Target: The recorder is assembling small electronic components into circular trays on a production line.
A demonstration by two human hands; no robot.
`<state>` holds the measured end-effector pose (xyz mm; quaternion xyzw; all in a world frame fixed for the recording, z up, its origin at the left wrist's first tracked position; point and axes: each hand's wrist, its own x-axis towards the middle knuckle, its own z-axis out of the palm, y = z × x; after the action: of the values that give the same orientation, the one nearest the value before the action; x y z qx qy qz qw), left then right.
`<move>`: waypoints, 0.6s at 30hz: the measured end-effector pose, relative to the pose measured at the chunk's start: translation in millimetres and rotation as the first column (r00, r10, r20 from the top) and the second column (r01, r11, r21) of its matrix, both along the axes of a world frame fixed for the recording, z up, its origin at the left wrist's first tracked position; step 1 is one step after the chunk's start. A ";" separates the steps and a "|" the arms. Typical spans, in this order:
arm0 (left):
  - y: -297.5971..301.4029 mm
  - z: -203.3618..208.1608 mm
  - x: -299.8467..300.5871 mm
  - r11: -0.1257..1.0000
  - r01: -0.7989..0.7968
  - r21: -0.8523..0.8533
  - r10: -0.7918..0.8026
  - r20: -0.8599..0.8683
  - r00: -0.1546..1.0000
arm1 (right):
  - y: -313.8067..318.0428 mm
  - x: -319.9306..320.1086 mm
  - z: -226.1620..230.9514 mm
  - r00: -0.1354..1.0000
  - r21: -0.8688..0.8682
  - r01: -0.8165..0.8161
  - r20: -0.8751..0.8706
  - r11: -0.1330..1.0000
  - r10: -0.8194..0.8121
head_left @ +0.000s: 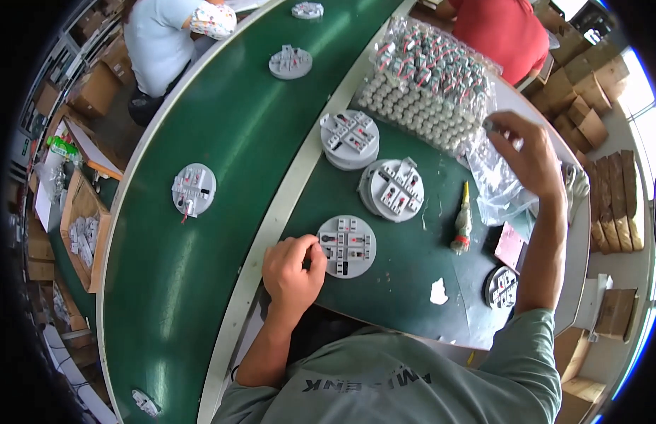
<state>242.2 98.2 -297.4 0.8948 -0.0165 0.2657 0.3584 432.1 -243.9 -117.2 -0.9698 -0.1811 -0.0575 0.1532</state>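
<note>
My left hand (295, 274) is at the left rim of a round grey plastic base (349, 237), its curled fingers closed on that edge. The base lies flat, its slotted face up, with small black and red pieces set in it. Raised over the right end of a clear plastic pack (420, 113), my right hand (529, 152) pinches a small grey part (490, 126) between thumb and fingertips. The pack holds rows of small light-grey round parts, with red-wired ones on top. Just beyond my left hand's base are two stacks of similar bases (397, 189) (350, 134).
A yellow-tipped screwdriver-like tool (463, 219), a pink pad (510, 244) and a dark round piece (501, 287) lie at right. On the green conveyor belt (222, 127) to the left sit several grey bases (194, 189). Two people (155, 46) (499, 35) are across the belt and beyond the pack.
</note>
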 end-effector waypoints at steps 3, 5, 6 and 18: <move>-0.3 0.9 4.9 1.000 0.001 -0.007 -0.001 -0.015 1.000 | 13.2 -63.7 -28.1 0.932 0.337 -0.045 -0.325 0.940 0.161; -1.9 -0.2 6.7 1.000 -0.029 0.010 0.029 -0.017 0.999 | 25.1 -94.7 -56.6 0.841 0.367 -0.008 -0.501 0.930 0.205; -3.3 -0.8 6.9 1.000 -0.001 -0.001 0.001 -0.058 0.998 | 27.0 -102.1 -74.3 0.796 0.387 -0.025 -0.550 0.922 0.253; -8.8 -6.9 5.8 0.996 0.017 -0.086 -0.022 -0.057 0.998 | 39.7 -133.8 -128.3 0.980 0.191 -0.196 0.005 0.962 0.199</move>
<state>248.0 89.3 -304.3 0.8858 -0.0036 0.2368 0.3991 298.3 -204.3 -245.6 -0.9281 -0.2695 -0.0521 0.2516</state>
